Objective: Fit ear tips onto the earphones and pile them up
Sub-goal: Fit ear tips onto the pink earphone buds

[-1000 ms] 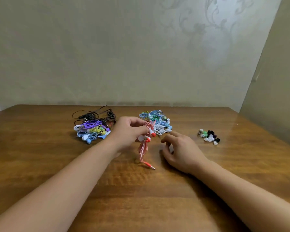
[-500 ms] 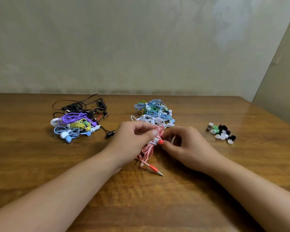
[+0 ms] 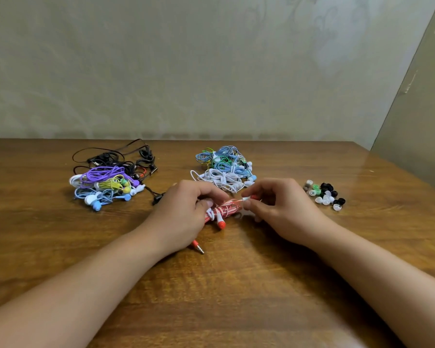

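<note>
While both hands [image 3: 236, 209] grip red earphones [image 3: 224, 210], bare table [image 3: 236, 297] nearer

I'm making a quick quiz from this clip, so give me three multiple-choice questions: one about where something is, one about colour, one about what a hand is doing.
1. Where does the heap of loose ear tips lie?
A. right of both hands
B. between the hands
C. far left

2. What colour is the cable bundle being handled?
A. purple
B. red and white
C. black

3. What is the right hand doing?
A. lying flat
B. pinching an earbud
C. resting on the ear tips

Answers: 1 A, they sit beyond the right hand. 2 B, striped cable. 3 B, fingers close on it.
</note>
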